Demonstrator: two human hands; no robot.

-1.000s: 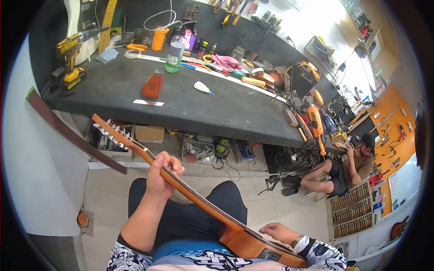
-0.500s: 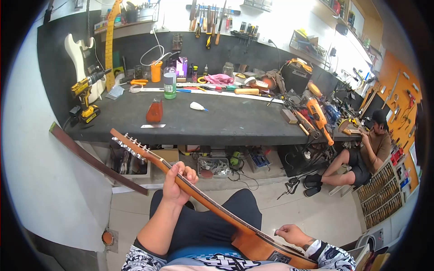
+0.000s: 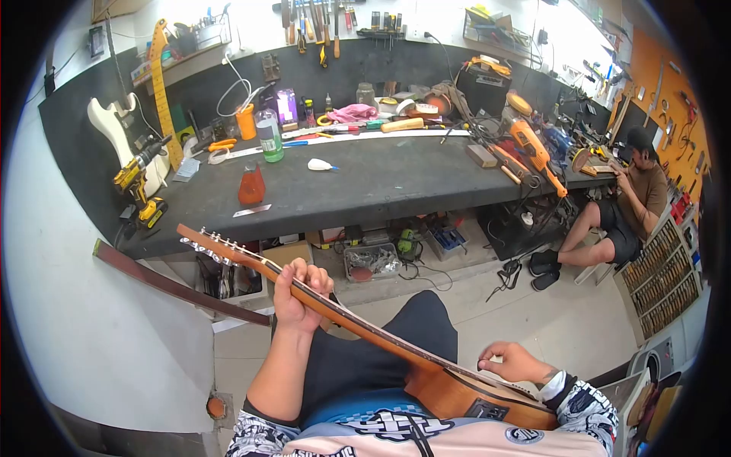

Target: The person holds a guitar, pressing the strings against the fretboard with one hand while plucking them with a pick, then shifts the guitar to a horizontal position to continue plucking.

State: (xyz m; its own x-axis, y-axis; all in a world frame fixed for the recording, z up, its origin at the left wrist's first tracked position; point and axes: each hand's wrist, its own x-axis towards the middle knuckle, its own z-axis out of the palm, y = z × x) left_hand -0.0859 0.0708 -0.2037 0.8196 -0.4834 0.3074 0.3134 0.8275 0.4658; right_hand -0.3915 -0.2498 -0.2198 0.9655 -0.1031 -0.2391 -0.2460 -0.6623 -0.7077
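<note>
An acoustic guitar point(image 3: 449, 392) lies across my lap, its headstock pointing up to the left and its body under my right forearm. My left hand point(image 3: 297, 305) is wrapped around the neck near the headstock, thumb on one side and fingers curled over the fretboard. Over the strings by the body, my right hand point(image 3: 516, 361) is closed in a pinch on a small dark pick point(image 3: 481, 365). The strings under that hand are partly hidden. A control panel point(image 3: 487, 410) shows on the side of the guitar body.
A dark workbench point(image 3: 358, 179) stands ahead, holding a cordless drill point(image 3: 141, 183), a green bottle point(image 3: 269, 137), a white glue bottle point(image 3: 321, 164) and an orange power tool point(image 3: 533, 148). Another person point(image 3: 640, 190) sits at the right, hands at the bench. A curved brown strip point(image 3: 179, 283) leans at left.
The camera view has tilted and shifted, so the bench sits slightly higher. My right hand has moved a little along with the guitar body; my left hand keeps its hold on the neck.
</note>
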